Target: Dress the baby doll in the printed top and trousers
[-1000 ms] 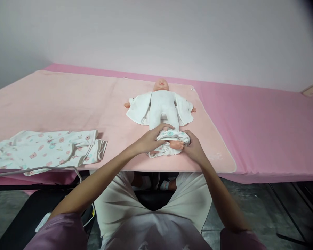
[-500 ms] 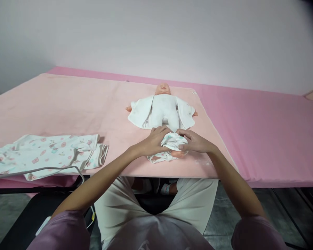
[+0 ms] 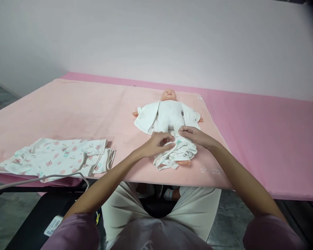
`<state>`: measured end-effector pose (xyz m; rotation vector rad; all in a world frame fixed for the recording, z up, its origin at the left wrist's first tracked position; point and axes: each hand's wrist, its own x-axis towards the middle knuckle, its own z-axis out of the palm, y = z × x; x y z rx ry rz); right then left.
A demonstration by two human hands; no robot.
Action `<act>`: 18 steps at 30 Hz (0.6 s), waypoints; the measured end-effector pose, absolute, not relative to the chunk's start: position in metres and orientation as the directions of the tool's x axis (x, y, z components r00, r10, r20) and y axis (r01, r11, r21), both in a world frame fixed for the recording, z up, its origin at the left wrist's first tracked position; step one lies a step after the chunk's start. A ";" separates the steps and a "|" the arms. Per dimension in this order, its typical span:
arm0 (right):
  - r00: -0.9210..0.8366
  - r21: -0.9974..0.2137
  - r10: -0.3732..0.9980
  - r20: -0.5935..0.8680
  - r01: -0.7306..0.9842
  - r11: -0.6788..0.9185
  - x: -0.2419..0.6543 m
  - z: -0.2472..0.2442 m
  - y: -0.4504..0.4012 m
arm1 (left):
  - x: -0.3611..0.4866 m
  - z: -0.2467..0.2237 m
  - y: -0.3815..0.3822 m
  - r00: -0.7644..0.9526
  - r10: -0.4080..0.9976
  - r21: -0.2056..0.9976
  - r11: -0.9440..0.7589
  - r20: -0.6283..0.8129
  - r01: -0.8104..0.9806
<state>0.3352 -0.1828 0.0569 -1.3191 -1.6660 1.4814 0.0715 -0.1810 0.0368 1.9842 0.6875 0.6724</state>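
A baby doll lies on its back, head away from me, with a white wrap top spread open under its arms. Printed baby pants are bunched around its lower legs, and one bare foot sticks out of them at the near side. My left hand is at the left of the pants, thumb and fingers curved with a gap between them. On the other side, my right hand has its fingertips closed at the upper edge of the pants, beside the doll's leg.
Folded printed baby clothes lie at the left near the table's front edge, with a grey cable crossing in front of them. A peach blanket covers much of the pink tabletop. A wall stands behind.
My hands have moved apart from the gathered cloth, which now spreads wider over the doll's lower legs. The right hand has shifted up to the pants' upper edge. The view has tilted slightly.
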 end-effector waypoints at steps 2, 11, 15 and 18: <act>-0.331 -0.951 0.921 -0.207 0.291 -0.109 0.327 0.059 -0.179 | 0.074 0.033 -0.176 0.665 0.737 0.955 -0.270 0.122 0.125; -0.056 -0.854 0.998 0.008 0.519 0.036 0.333 0.018 -0.177 | 0.049 0.031 -0.161 0.554 0.818 0.984 0.072 -0.153 0.165; -0.050 -0.884 0.998 0.035 0.464 0.054 0.336 0.002 -0.183 | 0.045 0.025 -0.172 0.509 0.851 0.981 0.040 -0.133 0.189; -0.170 -0.904 0.981 -0.092 0.427 -0.011 0.346 0.002 -0.186 | 0.041 0.020 -0.182 0.471 0.870 0.961 0.013 -0.147 0.275</act>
